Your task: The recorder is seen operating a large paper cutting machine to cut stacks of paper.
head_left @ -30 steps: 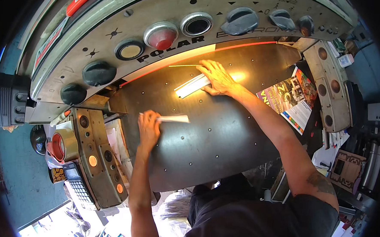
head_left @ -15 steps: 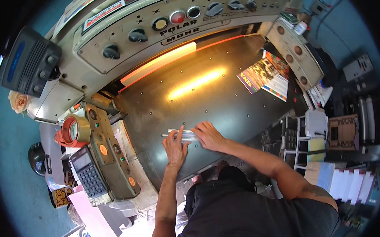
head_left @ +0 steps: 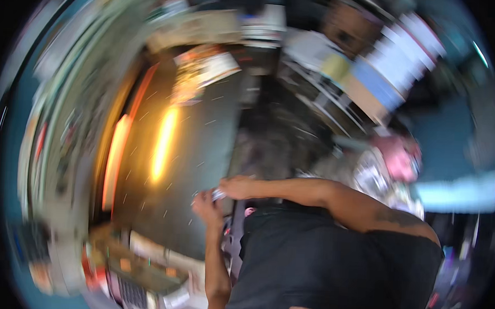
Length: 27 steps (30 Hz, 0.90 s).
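Observation:
Between my two hands is a small bundle of pale strips [head_left: 218,195], mostly covered by fingers and blurred. The fingers of my left hand [head_left: 206,205] are curled round its near left end. My right hand [head_left: 237,187] grips the other end from the right, fingers closed. Both hands are by the near edge of a dark metal table [head_left: 200,146] dotted with small holes.
At the table's far end lie colourful printed sheets [head_left: 201,68]. A long machine front [head_left: 72,128] runs along the left. A control box [head_left: 140,272] stands at lower left. White paper stacks [head_left: 401,56] are at upper right; a pink bag [head_left: 395,156] is on the right.
My view has swung strongly to the right and blurred. The strips lay on the table under my hands; now they are between my fingers near the table's edge.

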Available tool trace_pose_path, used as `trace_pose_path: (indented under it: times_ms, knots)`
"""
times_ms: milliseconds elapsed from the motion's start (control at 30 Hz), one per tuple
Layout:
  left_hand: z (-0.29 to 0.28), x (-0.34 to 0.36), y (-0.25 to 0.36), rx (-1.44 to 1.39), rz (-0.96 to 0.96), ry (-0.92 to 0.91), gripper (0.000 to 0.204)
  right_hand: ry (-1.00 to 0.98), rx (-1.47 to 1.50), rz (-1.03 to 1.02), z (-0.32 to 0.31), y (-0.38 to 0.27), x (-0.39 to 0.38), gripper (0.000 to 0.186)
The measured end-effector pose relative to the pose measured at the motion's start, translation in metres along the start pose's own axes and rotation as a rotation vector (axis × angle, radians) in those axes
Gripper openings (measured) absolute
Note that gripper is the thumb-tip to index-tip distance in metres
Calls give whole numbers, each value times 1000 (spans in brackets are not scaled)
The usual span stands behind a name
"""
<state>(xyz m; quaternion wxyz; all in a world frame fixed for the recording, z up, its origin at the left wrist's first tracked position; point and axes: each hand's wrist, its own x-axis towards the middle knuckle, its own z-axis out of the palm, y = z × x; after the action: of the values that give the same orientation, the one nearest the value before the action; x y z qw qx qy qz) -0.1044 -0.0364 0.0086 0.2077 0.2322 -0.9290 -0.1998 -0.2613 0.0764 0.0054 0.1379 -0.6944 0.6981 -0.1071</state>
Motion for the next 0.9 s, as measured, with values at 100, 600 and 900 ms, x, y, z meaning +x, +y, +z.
trace_pose_path:
  times_ms: [100, 600, 900]
  knots:
    - [-2, 8, 36, -41, 324, 122, 50, 112, 216, 225, 8, 18, -56, 25]
    - [52, 78, 283, -555, 517, -982, 46, 1604, 278, 2424, 169, -52, -749, 59]
    - [-128, 108, 579, -603, 1623, -813, 39, 654, -224, 2720, 134, 57, -815, 77]
